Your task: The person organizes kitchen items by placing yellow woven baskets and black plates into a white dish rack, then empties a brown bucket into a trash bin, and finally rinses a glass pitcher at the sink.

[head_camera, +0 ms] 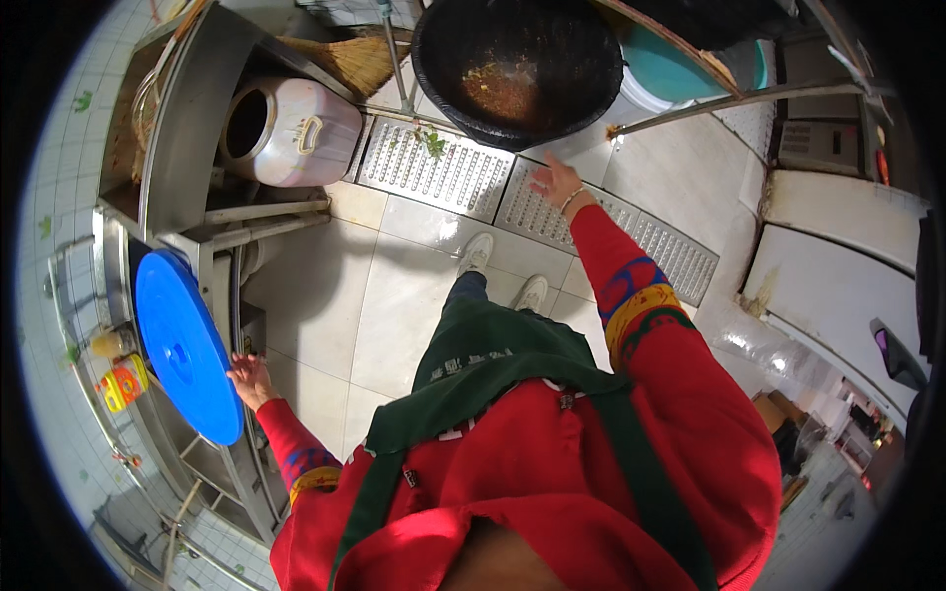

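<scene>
My left hand (253,382) is at the right rim of a round blue plastic lid (181,347); its fingers are slightly apart, and whether they touch the rim is unclear. The lid lies over a stainless steel counter or sink at the left. Out in front, my right hand (558,185) hangs with spread fingers and nothing in it, above a perforated metal drain cover (547,203). Just beyond it stands a large bin lined with a black plastic bag (562,81), with reddish-brown food waste (499,85) at its bottom.
A whitish plastic drum (314,133) lies on its side at the front left, beside a straw broom (347,59). Green leaf scraps (432,142) lie on the drain grate (436,181). A teal tub (665,66) and a white appliance (828,273) are at the right. A yellow-and-red container (124,382) stands left.
</scene>
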Tool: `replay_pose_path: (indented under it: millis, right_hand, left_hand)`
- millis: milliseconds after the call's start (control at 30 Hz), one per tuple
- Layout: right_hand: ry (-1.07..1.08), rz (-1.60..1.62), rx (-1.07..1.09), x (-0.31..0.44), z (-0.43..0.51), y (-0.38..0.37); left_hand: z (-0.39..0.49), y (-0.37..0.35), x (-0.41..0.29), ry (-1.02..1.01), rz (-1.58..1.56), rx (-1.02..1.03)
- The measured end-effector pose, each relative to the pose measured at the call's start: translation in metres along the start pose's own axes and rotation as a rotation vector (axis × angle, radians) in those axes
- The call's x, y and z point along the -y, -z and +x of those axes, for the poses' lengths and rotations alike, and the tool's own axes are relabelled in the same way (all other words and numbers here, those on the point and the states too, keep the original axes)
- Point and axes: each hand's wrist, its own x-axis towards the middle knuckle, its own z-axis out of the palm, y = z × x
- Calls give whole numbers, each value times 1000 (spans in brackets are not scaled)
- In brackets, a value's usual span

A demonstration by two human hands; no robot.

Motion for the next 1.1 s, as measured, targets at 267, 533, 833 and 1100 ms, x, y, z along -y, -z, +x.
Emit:
replay_pose_path:
  millis: [267, 533, 833, 1100]
  right_hand:
    - [146, 569, 78, 32, 97, -1]
    - [189, 757, 81, 21, 102, -1]
    - [174, 661, -34, 6, 40, 76]
    - [71, 777, -300, -138, -20, 79]
  left_hand:
    - [4, -22, -15, 79, 173, 30]
    - [-1, -48, 71, 473, 314, 5]
    - [-8, -90, 139, 697, 490, 144]
    - [-20, -162, 236, 888, 705, 334]
